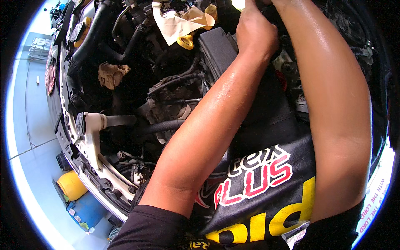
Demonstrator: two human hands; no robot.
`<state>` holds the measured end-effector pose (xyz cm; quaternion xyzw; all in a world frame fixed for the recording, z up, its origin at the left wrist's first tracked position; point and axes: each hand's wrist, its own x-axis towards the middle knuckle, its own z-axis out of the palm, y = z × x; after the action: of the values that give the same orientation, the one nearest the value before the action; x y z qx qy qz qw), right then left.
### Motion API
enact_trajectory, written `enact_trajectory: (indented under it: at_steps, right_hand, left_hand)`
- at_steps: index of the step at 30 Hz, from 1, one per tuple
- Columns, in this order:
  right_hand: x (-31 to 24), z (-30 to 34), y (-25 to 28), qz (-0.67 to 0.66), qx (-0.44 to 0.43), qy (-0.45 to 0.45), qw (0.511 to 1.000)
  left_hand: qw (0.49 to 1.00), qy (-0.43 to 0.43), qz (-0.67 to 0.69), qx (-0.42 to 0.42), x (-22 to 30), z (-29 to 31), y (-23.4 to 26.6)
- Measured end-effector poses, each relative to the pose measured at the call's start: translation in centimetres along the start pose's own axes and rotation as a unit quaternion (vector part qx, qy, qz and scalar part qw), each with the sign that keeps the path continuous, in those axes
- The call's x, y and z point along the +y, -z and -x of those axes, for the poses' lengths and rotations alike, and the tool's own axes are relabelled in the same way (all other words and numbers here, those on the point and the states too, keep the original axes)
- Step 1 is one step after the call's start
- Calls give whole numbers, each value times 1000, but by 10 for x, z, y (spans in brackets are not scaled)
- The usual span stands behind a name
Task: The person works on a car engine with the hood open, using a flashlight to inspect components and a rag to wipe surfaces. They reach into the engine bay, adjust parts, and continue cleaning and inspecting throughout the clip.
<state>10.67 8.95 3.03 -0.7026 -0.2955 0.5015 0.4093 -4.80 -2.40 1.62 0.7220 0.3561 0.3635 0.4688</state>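
Taking the black box [217, 50] in the engine bay as our landmark, we see our left hand [255, 31] just past its far right corner, curled into a narrow grip on a pale, yellowish thing [239, 4] at the very top edge of the view. Most of that thing is cut off, so we cannot tell what it is. Our right hand is out of sight: the right forearm [333, 100] runs up beside the left hand and leaves the frame, so we cannot tell whether that hand is wide, narrow or holding anything.

We judge the main risk to be a slip. Both forearms look wet or shiny, and if the fingers are as slick, the pale thing could drop down among the hoses [177, 79] nearer to us than the box, where it would be hard to reach. Working at full stretch also leaves little control, and an elbow could knock the crumpled paper [179, 21] just left of the box.

Both arms are stretched well forward over a black cover [266, 179] with coloured lettering, draped nearer to us than the box. The left forearm [200, 137] crosses diagonally from low left; the right one rises almost straight.
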Motion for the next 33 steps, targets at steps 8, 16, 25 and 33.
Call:
enact_trajectory:
  at_steps: [8, 16, 25, 33]
  right_hand:
    - [1, 1, 2, -33, -10, -14, 999]
    - [0, 1, 5, -72, -26, -39, 996]
    - [2, -2, 11, -137, -48, -88, 985]
    - [4, -1, 19, -185, -87, -120, 971]
  left_hand:
    - [989, 133, -26, -63, 5, -3, 3]
    - [993, 73, -91, -3, -22, -14, -12]
    - [996, 64, -63, 6, -22, -8, -16]
    - [995, 85, -30, -40, -2, -3, -2]
